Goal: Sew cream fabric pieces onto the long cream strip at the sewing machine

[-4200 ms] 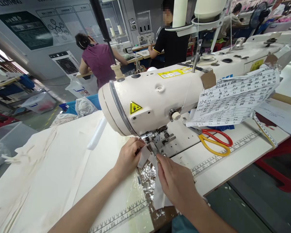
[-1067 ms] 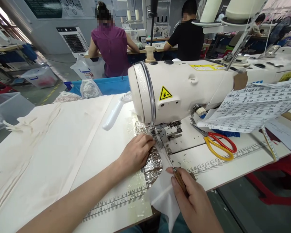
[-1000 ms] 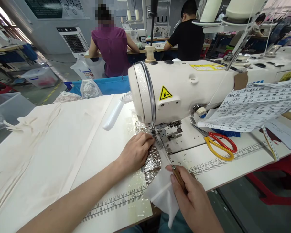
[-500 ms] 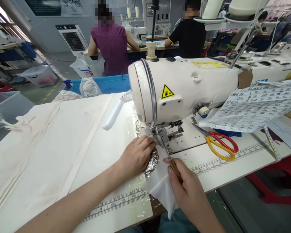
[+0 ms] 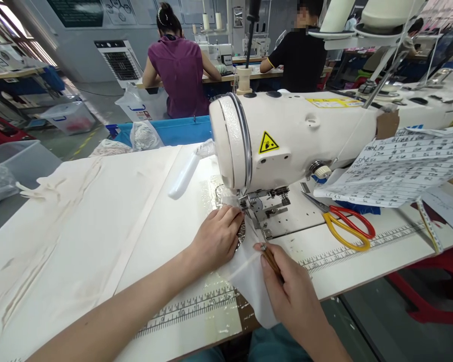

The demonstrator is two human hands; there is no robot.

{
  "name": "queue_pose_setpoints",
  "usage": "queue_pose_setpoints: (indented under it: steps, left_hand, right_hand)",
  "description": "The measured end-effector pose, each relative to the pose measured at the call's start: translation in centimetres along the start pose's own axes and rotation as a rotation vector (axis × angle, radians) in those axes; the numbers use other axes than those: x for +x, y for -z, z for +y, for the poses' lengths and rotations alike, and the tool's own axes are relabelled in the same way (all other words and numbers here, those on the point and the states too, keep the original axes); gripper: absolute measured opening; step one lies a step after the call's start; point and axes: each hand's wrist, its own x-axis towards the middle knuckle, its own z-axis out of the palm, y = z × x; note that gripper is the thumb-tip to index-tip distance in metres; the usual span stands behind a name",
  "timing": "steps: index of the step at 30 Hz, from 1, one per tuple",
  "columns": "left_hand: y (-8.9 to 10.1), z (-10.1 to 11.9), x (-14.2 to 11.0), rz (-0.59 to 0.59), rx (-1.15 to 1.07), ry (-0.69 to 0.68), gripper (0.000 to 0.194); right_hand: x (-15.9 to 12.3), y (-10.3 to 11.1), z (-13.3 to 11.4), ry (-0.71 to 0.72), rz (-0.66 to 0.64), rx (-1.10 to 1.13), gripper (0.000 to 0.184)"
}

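The white cloth (image 5: 253, 296) lies at the sewing machine (image 5: 290, 141), drooping past the counter's (image 5: 192, 327) near edge. It looks light, soft, perhaps slippery, best pressed flat near the machine. The left hand (image 5: 219, 236) curls over it, grip hidden; the right hand (image 5: 287, 284) is closed round a wooden-handled tool (image 5: 272, 261). The nearer tub (image 5: 41, 157) holds crumpled plastic (image 5: 0, 183).

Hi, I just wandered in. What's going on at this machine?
A person has both hands in front of a white sewing machine. The left hand rests on white fabric close by the needle area. The right hand grips a wooden-handled tool, pointing it toward that same spot, while the fabric hangs over the table's near edge. Scissors with red and yellow handles lie off to the right.
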Motion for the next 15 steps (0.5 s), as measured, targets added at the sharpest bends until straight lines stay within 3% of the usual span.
queue_pose_setpoints:
  steps: [6, 12, 15]
  left_hand:
    - [-0.5, -0.7, 0.2, 0.070, -0.114, -0.023, 0.030]
    - [0.4, -0.3, 2.1, -0.102, 0.067, -0.006, 0.022]
    - [-0.1, -0.3, 2.3, -0.067, 0.052, 0.074, 0.026]
  right_hand:
    - [0.1, -0.2, -2.5, 0.302, 0.002, 0.013, 0.032]
    - [0.2, -1.1, -4.7, 0.476, 0.027, 0.047, 0.034]
    - [-0.5, -1.3, -4.4, 0.495, 0.072, 0.010, 0.032]
